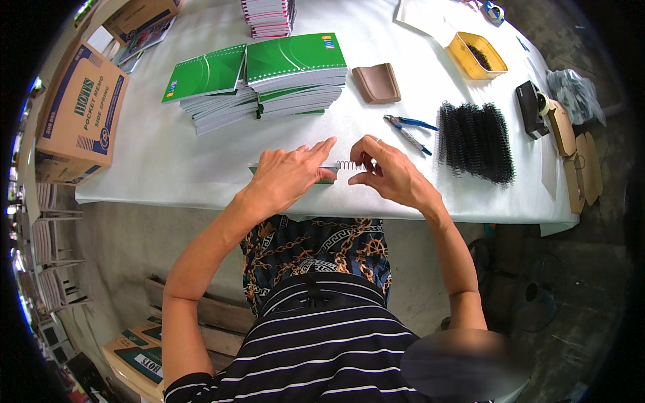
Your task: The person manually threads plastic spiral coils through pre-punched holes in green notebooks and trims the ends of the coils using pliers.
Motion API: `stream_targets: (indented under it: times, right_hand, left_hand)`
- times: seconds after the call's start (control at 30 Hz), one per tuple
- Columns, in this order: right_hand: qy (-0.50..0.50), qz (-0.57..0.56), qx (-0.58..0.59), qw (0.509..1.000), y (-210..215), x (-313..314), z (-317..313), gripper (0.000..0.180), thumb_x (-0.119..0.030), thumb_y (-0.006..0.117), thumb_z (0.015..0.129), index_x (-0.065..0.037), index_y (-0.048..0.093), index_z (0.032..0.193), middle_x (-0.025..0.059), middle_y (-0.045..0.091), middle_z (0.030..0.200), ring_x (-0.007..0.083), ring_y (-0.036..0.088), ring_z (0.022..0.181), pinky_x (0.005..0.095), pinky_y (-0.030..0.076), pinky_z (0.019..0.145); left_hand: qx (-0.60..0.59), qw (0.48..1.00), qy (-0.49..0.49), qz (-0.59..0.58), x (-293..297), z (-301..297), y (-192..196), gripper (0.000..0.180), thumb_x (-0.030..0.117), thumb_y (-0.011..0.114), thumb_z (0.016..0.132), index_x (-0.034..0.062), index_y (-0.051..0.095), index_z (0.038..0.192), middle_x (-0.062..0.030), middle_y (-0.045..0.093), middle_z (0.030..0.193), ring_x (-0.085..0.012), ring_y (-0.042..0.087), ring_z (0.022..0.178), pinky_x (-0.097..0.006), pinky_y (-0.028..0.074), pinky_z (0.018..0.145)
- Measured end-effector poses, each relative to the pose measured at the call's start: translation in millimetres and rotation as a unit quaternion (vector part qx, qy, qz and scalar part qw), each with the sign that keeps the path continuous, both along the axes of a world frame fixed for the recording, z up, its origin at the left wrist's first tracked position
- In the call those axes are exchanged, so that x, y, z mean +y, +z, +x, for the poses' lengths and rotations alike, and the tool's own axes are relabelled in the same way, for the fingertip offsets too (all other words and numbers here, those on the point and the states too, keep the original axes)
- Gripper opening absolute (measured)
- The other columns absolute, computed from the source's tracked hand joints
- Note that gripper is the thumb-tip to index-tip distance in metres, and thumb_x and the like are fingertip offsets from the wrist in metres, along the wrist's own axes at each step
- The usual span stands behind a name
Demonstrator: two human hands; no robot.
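L hand over green pad, table near side; fingers extended, grip beneath can't tell. R hand grasps right end of dark coil, at pad's right. Coil prob. light, springy, easily bent: pinch lightly, nr. pad. Pad prob. flexible; press flat.

The left bare hand covers most of the thin, green-covered notebook, so only small parts at its ends are visible. The right bare hand hides one end of the thin dark spiral coil; how firm its grip is, I cannot tell. The black pieces in the yellow plastic tray are too small to recognise. The upper edge cuts the pink-edged notebook stack. One dark oval blur covers the lower right.
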State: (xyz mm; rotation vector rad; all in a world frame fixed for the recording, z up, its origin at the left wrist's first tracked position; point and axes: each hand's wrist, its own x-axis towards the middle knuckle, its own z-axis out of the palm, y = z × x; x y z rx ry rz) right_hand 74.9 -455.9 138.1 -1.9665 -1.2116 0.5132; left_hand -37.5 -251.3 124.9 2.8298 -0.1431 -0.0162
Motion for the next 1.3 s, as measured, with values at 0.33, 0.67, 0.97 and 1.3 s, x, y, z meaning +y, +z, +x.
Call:
stream_targets:
  times: [0.33, 0.67, 0.97, 1.3]
  right_hand:
    - [0.005, -0.013, -0.241, 0.971, 0, 7, -18, 0.021, -0.013, 0.064, 0.090, -0.004, 0.053, 0.106, 0.0130, 0.065, 0.094, 0.0332, 0.065, 0.085, 0.0444, 0.051, 0.073]
    - [0.029, 0.008, -0.239, 0.970, 2, 7, -15, 0.021, -0.004, 0.064, 0.086, -0.005, 0.056, 0.105, 0.0102, 0.062, 0.092, 0.0302, 0.062, 0.086, 0.0438, 0.048, 0.079]
    - [-0.008, 0.083, -0.189, 0.979, -7, 15, -22, 0.013, -0.006, 0.064, 0.088, -0.004, 0.061, 0.101, 0.0094, 0.060, 0.090, 0.0300, 0.061, 0.076, 0.0411, 0.050, 0.069]
    - [-0.069, 0.033, -0.156, 0.985, -21, 15, -42, 0.012, -0.013, 0.063, 0.092, -0.004, 0.057, 0.096, 0.0101, 0.055, 0.093, 0.0307, 0.062, 0.082, 0.0444, 0.051, 0.062]
  left_hand:
    - [-0.144, 0.989, -0.028, 0.018, -8, -2, -5, 0.064, 0.043, 0.064, 0.089, 0.0225, 0.044, 0.145, -0.0075, 0.067, 0.120, -0.0304, 0.070, 0.079, -0.043, 0.057, 0.061]
    - [-0.022, 1.000, -0.016, 0.007, -6, -2, 5, 0.058, 0.043, 0.061, 0.092, 0.0232, 0.047, 0.144, -0.0093, 0.071, 0.085, -0.0284, 0.070, 0.071, -0.041, 0.055, 0.055]
    - [0.014, 1.000, -0.021, -0.004, -4, -2, 7, 0.059, 0.041, 0.063, 0.092, 0.0136, 0.049, 0.142, -0.0127, 0.068, 0.070, -0.0317, 0.069, 0.063, -0.043, 0.054, 0.057]
    - [0.019, 0.999, -0.034, -0.020, -1, -6, 10, 0.058, 0.025, 0.067, 0.090, 0.0101, 0.049, 0.142, -0.0157, 0.067, 0.070, -0.0335, 0.068, 0.065, -0.045, 0.054, 0.060]
